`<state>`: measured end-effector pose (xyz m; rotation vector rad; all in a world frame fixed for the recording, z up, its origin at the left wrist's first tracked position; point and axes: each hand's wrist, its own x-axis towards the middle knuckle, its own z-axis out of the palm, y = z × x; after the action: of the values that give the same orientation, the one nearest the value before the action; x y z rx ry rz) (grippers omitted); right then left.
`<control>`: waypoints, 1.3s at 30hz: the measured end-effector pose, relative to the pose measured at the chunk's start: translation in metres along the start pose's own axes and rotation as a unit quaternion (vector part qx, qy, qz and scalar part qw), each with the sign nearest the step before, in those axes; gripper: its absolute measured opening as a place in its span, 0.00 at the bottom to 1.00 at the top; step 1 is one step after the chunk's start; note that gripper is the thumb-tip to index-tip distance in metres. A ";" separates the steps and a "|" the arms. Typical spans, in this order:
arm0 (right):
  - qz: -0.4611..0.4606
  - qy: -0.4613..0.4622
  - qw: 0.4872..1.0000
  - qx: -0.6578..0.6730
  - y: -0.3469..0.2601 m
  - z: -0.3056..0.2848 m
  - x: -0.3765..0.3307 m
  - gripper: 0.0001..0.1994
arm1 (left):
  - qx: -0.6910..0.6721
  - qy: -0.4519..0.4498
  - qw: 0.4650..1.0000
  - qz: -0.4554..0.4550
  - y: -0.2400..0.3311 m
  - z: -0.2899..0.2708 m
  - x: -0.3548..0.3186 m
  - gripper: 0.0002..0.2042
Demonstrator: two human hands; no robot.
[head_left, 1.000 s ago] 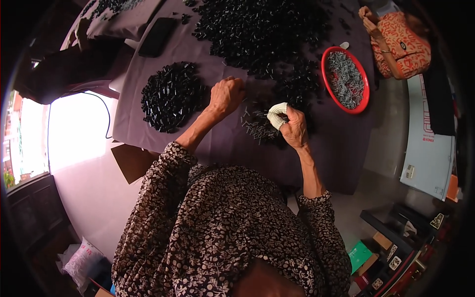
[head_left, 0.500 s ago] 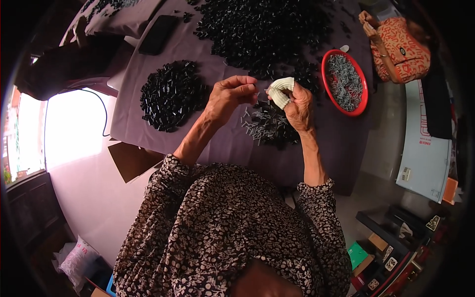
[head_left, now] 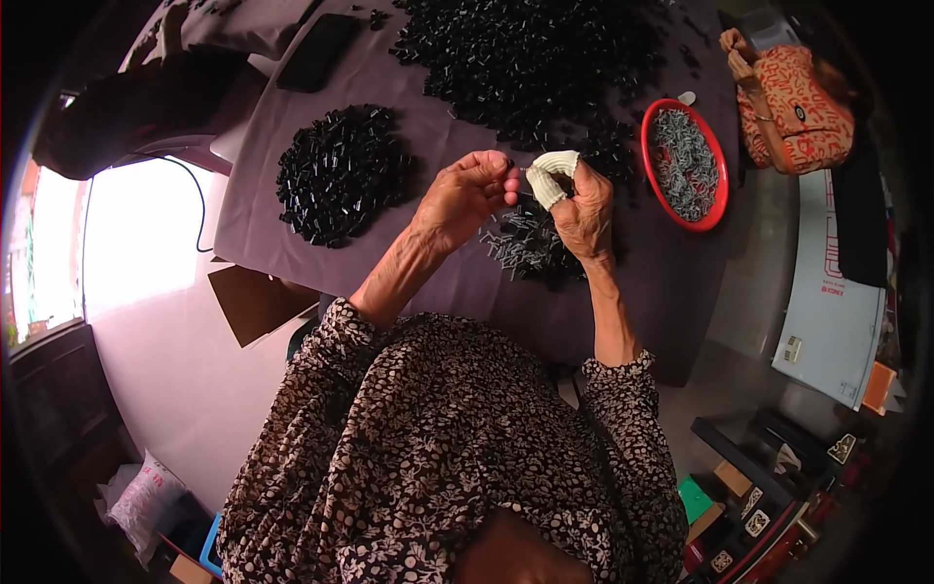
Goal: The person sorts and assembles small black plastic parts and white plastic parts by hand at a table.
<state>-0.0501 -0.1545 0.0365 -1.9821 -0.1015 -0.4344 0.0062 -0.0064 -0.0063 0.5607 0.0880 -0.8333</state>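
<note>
Over the table, my left hand (head_left: 465, 200) pinches a small black piece (head_left: 510, 164) between thumb and forefinger. Facing it, my right hand (head_left: 586, 216) is closed around a thin grey pin (head_left: 524, 173), its tip showing toward the black piece. Whether the two touch is too small to tell. White ribbed finger covers (head_left: 553, 167) wrap the right thumb and forefinger. Just below both hands lies a small heap of grey pins mixed with black pieces (head_left: 525, 243), partly hidden by the right hand. A round heap of black pieces (head_left: 341, 177) sits left of my left hand.
A large black heap (head_left: 530, 68) spreads across the far table. Right of it stands a red bowl (head_left: 724, 200) of grey pins. A dark phone (head_left: 317, 53) lies far left on the purple cloth (head_left: 263, 200). A person in orange patterned clothing (head_left: 793, 107) sits at the right.
My left hand has turned, its lower fingers now showing, and come nearer the right hand, so the gap between the fingertips is smaller. The view has shifted slightly.
</note>
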 end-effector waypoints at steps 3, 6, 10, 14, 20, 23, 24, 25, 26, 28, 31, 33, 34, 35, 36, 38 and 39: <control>0.011 0.009 1.000 0.005 -0.002 0.000 0.001 0.06 | 0.007 -0.016 1.000 -0.011 -0.003 -0.003 0.000 0.05; 0.007 0.004 1.000 -0.002 0.000 0.000 0.001 0.06 | 0.014 -0.013 1.000 -0.005 -0.003 0.002 -0.003 0.04; -0.004 -0.007 1.000 -0.029 0.006 -0.001 0.001 0.07 | 0.051 -0.014 0.999 0.009 -0.001 0.007 -0.005 0.04; 0.008 -0.017 0.999 -0.043 0.004 -0.004 0.001 0.07 | 0.085 -0.009 0.996 0.024 -0.003 0.006 -0.004 0.03; -0.061 -0.012 0.989 -0.137 0.005 -0.001 -0.003 0.05 | 0.106 -0.007 0.993 0.051 -0.009 0.005 -0.009 0.03; -0.056 -0.031 0.990 -0.124 0.009 -0.003 -0.015 0.07 | 0.170 0.013 0.985 0.028 -0.012 0.002 -0.017 0.03; -0.026 -0.036 0.993 -0.112 0.007 -0.004 -0.018 0.06 | 0.183 0.006 0.983 0.028 -0.014 0.001 -0.018 0.04; -0.013 -0.038 0.994 -0.101 0.012 -0.007 -0.021 0.06 | 0.179 0.006 0.983 0.034 -0.016 0.003 -0.017 0.04; -0.017 -0.040 0.994 -0.102 0.013 -0.008 -0.023 0.05 | 0.204 0.000 0.978 0.031 -0.017 0.003 -0.020 0.05; -0.018 -0.042 0.994 -0.103 0.013 -0.009 -0.024 0.05 | 0.228 -0.005 0.973 0.026 -0.018 0.002 -0.022 0.05; 0.009 -0.056 0.994 -0.094 0.008 -0.011 -0.020 0.05 | 0.227 -0.007 0.974 0.014 -0.017 0.002 -0.021 0.08; -0.020 -0.070 0.993 -0.096 0.005 -0.013 -0.015 0.05 | 0.226 -0.010 0.974 0.013 -0.016 0.003 -0.019 0.09; -0.011 -0.074 0.993 -0.087 0.002 -0.013 -0.014 0.06 | 0.239 -0.011 0.971 0.020 -0.015 0.005 -0.019 0.09; -0.011 -0.076 0.993 -0.085 0.002 -0.013 -0.013 0.06 | 0.253 -0.009 0.967 0.029 -0.014 0.006 -0.020 0.08; -0.022 -0.084 0.991 -0.098 0.003 -0.014 -0.012 0.06 | 0.252 -0.007 0.967 0.029 -0.013 0.006 -0.020 0.08; -0.033 -0.092 0.989 -0.111 0.005 -0.013 -0.011 0.06 | 0.273 0.004 0.961 0.043 -0.012 0.006 -0.020 0.08; -0.048 -0.102 0.986 -0.120 0.007 -0.012 -0.012 0.06 | 0.272 0.003 0.961 0.043 -0.012 0.006 -0.021 0.08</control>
<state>-0.0623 -0.1666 0.0313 -2.2639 -0.2851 -0.3154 -0.0176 -0.0022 -0.0007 1.0771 -0.1667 -0.7686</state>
